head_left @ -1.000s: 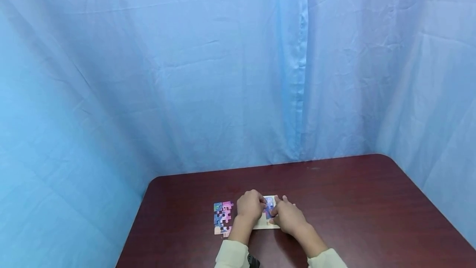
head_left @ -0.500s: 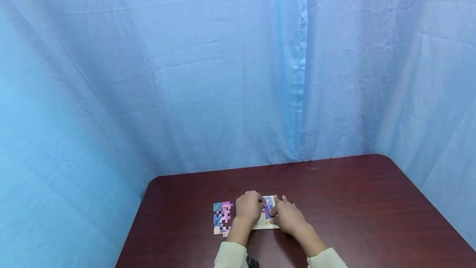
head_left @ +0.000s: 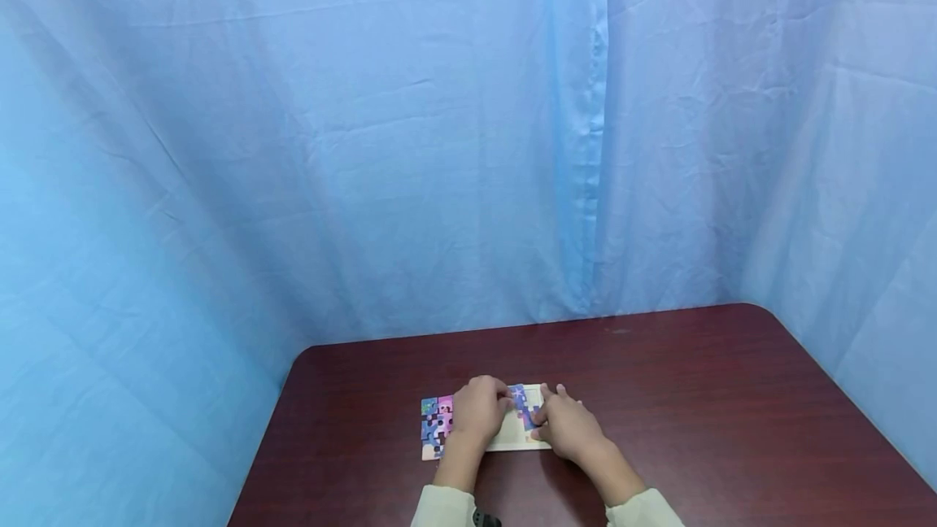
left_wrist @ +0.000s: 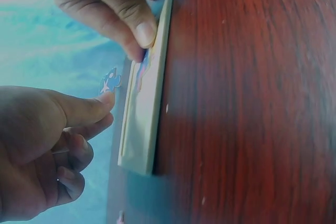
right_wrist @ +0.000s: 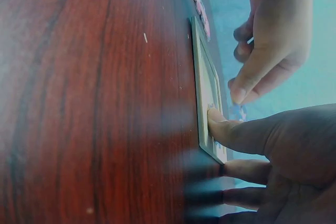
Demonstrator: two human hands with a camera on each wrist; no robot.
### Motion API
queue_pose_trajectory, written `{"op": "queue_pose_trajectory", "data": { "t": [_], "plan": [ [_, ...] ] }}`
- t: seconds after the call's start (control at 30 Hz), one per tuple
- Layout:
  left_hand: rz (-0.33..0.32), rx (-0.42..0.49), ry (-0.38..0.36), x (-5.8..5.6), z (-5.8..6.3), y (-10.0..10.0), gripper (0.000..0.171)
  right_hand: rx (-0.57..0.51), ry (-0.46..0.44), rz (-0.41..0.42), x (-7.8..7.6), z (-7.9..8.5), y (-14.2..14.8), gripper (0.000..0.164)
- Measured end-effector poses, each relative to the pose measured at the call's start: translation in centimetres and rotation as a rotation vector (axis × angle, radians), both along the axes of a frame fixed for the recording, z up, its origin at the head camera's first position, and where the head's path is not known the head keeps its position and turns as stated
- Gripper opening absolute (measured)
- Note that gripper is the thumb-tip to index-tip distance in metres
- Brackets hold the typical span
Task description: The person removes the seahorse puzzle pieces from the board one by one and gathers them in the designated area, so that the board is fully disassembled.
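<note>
My left hand (head_left: 477,409) pinches a blue jigsaw piece (left_wrist: 110,81) with a pale starfish print between thumb and index finger. In the left wrist view this piece is raised over the far side of a shallow cream puzzle tray (left_wrist: 140,140). My right hand (head_left: 571,425) lies across the right end of the tray, its thumb (right_wrist: 223,127) pressing down inside the frame and its other fingers stretched out past the edge. Beside that thumb, some blue and purple puzzle pieces (head_left: 530,420) sit in the tray; part of them is hidden under the hand.
Left of the tray, several loose pink and blue puzzle pieces (head_left: 430,429) lie grouped on the dark red wooden table (head_left: 659,381), partly covered by my left hand. Light blue curtains (head_left: 439,185) hang behind the table and at both sides.
My left hand has shifted left with the blue starfish piece, uncovering a bare strip of the tray and covering part of the loose pieces. My right hand stays in place.
</note>
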State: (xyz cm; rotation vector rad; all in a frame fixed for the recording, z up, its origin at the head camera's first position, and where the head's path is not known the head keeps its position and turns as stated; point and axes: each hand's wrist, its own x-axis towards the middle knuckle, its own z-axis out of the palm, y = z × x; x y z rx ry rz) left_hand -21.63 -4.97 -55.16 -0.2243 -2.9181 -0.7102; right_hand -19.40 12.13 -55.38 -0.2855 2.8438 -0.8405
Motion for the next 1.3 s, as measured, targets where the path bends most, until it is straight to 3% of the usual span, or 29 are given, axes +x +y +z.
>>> {"op": "queue_pose_trajectory", "data": {
  "t": [0.37,0.83,1.07,1.3],
  "plan": [
    [0.058,0.006,0.023,0.8,0.9,-3.5,0.006,0.002,-0.013,0.003,0.0,0.2,-0.1,0.022],
    [0.134,0.028,-0.024,0.4,1.1,-7.4,0.005,-0.010,-0.008,0.005,0.0,0.2,0.0,0.020],
    [0.153,0.027,-0.059,0.8,1.0,-8.3,0.007,-0.015,-0.032,-0.004,0.2,0.2,0.0,0.025],
    [0.170,0.041,-0.077,0.9,0.4,-7.8,0.008,-0.017,-0.024,-0.003,0.2,0.2,-0.1,0.023]
  ]
}}
